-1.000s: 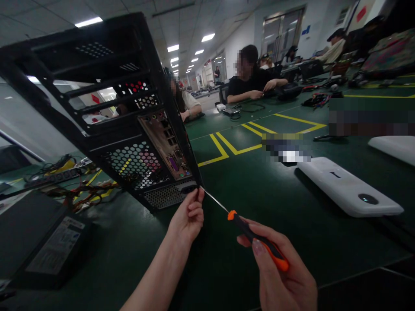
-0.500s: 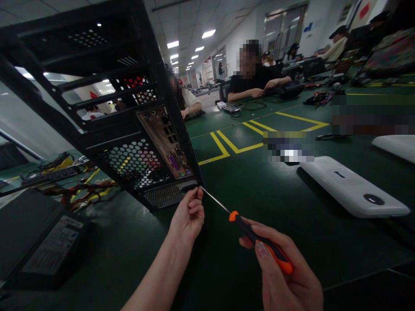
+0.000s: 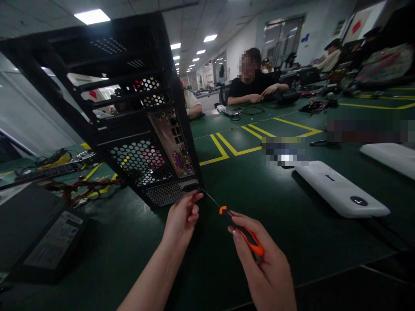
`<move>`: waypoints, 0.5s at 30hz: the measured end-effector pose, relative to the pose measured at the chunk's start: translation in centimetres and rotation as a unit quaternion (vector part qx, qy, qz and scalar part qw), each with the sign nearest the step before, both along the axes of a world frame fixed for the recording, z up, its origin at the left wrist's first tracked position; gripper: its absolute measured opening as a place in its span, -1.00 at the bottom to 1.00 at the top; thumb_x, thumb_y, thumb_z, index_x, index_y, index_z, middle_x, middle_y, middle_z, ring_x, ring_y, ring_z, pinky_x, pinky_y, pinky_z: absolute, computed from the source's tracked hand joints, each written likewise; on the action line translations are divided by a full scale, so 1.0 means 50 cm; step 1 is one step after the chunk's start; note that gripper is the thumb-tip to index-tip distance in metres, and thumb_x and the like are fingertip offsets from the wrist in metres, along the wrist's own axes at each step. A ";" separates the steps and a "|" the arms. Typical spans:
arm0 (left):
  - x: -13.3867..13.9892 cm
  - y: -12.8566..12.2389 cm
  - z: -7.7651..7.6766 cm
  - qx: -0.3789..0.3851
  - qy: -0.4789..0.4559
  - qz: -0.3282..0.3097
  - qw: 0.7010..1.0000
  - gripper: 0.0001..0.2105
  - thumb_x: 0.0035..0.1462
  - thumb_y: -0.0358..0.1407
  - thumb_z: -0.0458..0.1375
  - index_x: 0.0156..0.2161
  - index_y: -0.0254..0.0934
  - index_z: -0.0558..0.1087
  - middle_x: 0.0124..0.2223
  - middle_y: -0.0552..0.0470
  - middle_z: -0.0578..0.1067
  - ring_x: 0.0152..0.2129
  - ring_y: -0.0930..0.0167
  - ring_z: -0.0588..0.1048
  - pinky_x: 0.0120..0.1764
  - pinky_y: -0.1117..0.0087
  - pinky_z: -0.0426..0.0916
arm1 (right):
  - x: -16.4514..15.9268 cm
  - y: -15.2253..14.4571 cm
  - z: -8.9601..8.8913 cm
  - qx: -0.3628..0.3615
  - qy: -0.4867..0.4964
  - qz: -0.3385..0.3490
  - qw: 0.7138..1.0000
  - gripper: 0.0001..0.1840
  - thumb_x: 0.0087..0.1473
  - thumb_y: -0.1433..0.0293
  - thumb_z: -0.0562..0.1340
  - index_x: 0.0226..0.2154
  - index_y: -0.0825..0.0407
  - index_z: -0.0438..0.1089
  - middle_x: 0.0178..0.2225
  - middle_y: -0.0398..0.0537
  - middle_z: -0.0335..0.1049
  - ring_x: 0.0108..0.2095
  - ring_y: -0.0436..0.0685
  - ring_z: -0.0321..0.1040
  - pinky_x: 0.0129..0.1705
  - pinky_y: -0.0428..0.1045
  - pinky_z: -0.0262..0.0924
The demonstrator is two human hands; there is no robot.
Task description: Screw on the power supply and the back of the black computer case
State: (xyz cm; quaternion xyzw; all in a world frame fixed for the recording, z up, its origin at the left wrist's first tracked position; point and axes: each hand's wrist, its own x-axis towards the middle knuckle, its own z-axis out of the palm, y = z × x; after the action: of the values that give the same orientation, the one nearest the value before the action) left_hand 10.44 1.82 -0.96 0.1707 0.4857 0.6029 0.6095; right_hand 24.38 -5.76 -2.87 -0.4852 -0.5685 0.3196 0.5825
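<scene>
A black computer case (image 3: 106, 138) stands tilted in view at left, its rear side with ports and a honeycomb grille facing me. My right hand (image 3: 259, 255) is wrapped round the orange-and-black handle of a screwdriver (image 3: 241, 231). The shaft runs up-left, its tip at the case's lower right corner, beside the power socket (image 3: 192, 188). Just below that socket is my left hand (image 3: 183, 214), fingers loosely bent and partly apart, with nothing visible in them. Its fingertips are close to the case edge; whether they touch it I cannot tell.
A dark power supply box (image 3: 42, 233) lies at the left on the green table, with bundled cables (image 3: 97, 183) behind it. White devices (image 3: 340, 188) lie at the right. Across the table a person in black (image 3: 246, 88) sits with hands on a dark object.
My left hand has loosened its pinch and drawn slightly down and left from the screwdriver tip. My right hand has moved left with the screwdriver, closer to the case. The view has shifted slightly.
</scene>
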 end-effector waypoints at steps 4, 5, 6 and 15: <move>-0.020 -0.002 -0.006 0.040 0.069 -0.016 0.997 -0.87 -0.04 -0.49 0.01 -0.32 -0.43 0.33 -0.34 -0.14 0.47 -0.79 0.69 0.19 -0.80 0.67 -0.08 | -0.015 0.008 -0.001 0.050 -0.078 0.015 0.996 -0.72 0.06 0.42 0.05 -0.14 -0.04 0.26 -0.11 -0.03 0.28 -0.08 0.13 0.23 -0.06 0.08 0.18; -0.023 -0.002 -0.007 0.047 0.079 -0.024 0.995 -0.87 -0.05 -0.48 0.02 -0.32 -0.42 0.33 -0.33 -0.14 0.48 -0.79 0.68 0.20 -0.80 0.66 -0.08 | -0.019 0.009 0.000 0.057 -0.086 0.014 0.995 -0.72 0.06 0.42 0.04 -0.13 -0.04 0.25 -0.11 -0.03 0.27 -0.08 0.13 0.22 -0.06 0.09 0.17; -0.024 -0.001 -0.008 0.054 0.088 -0.031 0.994 -0.87 -0.06 -0.47 0.03 -0.33 -0.41 0.32 -0.33 -0.13 0.48 -0.79 0.67 0.21 -0.79 0.65 -0.09 | -0.023 0.009 0.000 0.061 -0.090 0.014 0.994 -0.73 0.07 0.42 0.04 -0.13 -0.03 0.25 -0.11 -0.02 0.27 -0.08 0.13 0.22 -0.06 0.09 0.16; -0.035 0.002 -0.012 0.069 0.130 -0.071 0.987 -0.88 -0.07 -0.44 0.04 -0.34 -0.40 0.31 -0.36 -0.11 0.47 -0.78 0.65 0.24 -0.77 0.63 -0.07 | -0.040 0.004 0.006 0.078 -0.110 -0.002 0.991 -0.76 0.07 0.43 0.05 -0.17 -0.02 0.26 -0.13 -0.03 0.28 -0.09 0.10 0.22 -0.05 0.07 0.14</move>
State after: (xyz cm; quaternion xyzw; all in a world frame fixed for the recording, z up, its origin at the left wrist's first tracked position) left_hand 8.67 1.94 -1.54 0.3235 0.5045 0.5626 0.5695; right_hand 22.40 -5.54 -2.56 -0.4718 -0.6511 0.2183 0.5530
